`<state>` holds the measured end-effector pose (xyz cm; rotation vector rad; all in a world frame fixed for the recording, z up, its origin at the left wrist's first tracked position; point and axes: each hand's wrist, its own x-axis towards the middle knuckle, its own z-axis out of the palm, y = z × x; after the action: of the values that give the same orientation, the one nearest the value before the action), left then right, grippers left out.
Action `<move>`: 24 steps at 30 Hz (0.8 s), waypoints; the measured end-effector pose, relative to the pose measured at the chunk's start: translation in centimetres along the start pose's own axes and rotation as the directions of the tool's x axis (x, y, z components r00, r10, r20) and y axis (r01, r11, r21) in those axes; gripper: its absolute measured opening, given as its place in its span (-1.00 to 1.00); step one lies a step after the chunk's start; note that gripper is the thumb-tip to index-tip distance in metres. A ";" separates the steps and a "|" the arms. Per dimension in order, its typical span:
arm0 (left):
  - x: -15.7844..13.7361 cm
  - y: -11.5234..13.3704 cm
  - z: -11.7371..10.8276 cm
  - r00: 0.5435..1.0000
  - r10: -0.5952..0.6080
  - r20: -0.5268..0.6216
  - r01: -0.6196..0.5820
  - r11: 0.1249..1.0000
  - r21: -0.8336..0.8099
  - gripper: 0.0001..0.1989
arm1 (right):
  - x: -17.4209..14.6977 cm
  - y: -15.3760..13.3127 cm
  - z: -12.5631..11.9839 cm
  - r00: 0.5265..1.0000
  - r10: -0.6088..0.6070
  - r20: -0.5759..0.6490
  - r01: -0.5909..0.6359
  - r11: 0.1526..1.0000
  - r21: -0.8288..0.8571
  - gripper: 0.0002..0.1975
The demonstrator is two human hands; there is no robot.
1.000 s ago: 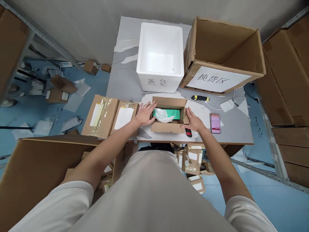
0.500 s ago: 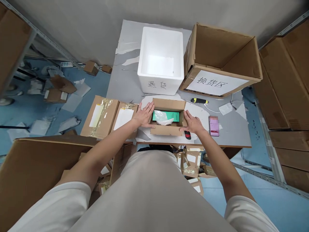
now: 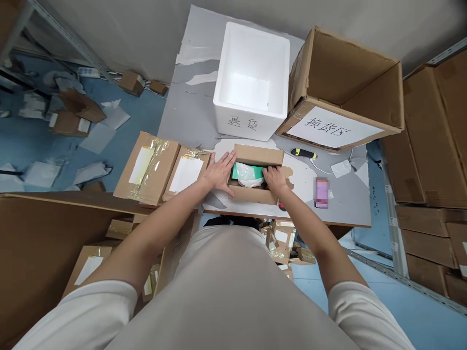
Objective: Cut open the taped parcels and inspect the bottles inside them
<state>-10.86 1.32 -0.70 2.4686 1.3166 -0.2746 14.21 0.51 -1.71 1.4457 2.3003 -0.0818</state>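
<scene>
An opened small cardboard box [image 3: 258,195] sits near the front of the table, its flaps spread. Inside lies a green box [image 3: 257,172], partly covered by a crumpled white plastic bag [image 3: 248,175]. With fingers spread, my left hand [image 3: 221,174] presses flat against the cardboard box's left end. My right hand [image 3: 275,179] reaches in over the right end, its fingers bent round the green box's right end; the fingertips are partly hidden. A red-and-black tool [image 3: 281,206] shows only in part below my right wrist.
Behind stand a white foam box [image 3: 251,116] and a large open carton [image 3: 343,129] with a handwritten label. A yellow-and-black cutter [image 3: 304,153] and a phone [image 3: 321,193] lie to the right. Two taped parcels [image 3: 148,167] lie at the left. Cartons crowd the floor and shelves.
My right hand has moved from the cardboard box's right end inward onto the green box, its fingers bending. My left hand stays at the left end. The whole view has shifted slightly.
</scene>
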 end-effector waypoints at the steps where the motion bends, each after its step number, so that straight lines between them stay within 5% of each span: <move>1: 0.0 0.0 0.1 1.000 0.001 -0.003 -0.001 1.000 -0.004 0.45 | 0.7 0.0 0.5 1.000 0.000 0.006 0.000 1.000 -0.005 -0.65; 9: 0.1 0.1 0.3 0.999 -0.011 -0.031 0.011 1.000 -0.027 0.45 | 0.5 2.2 0.2 0.991 -0.136 0.001 0.136 0.990 0.045 -0.54; 14: -0.1 0.2 0.3 0.999 -0.031 -0.032 0.030 0.999 -0.031 0.43 | -1.4 4.1 -0.5 0.963 -0.130 -0.238 0.219 0.889 0.401 -0.49; 19: -0.1 0.3 0.3 0.999 -0.026 -0.028 0.025 0.999 -0.037 0.42 | -2.0 2.3 -0.6 0.913 0.097 -0.397 0.183 0.772 0.609 -0.45; 24: -0.1 0.4 0.3 0.999 -0.041 -0.020 0.041 0.999 -0.017 0.40 | -1.5 -0.7 -0.9 0.918 0.032 -0.396 0.188 0.844 0.503 -0.49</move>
<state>-10.58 0.90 -0.89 2.4395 1.3737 -0.2482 13.89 -0.84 -0.48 1.7545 2.8188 -0.5481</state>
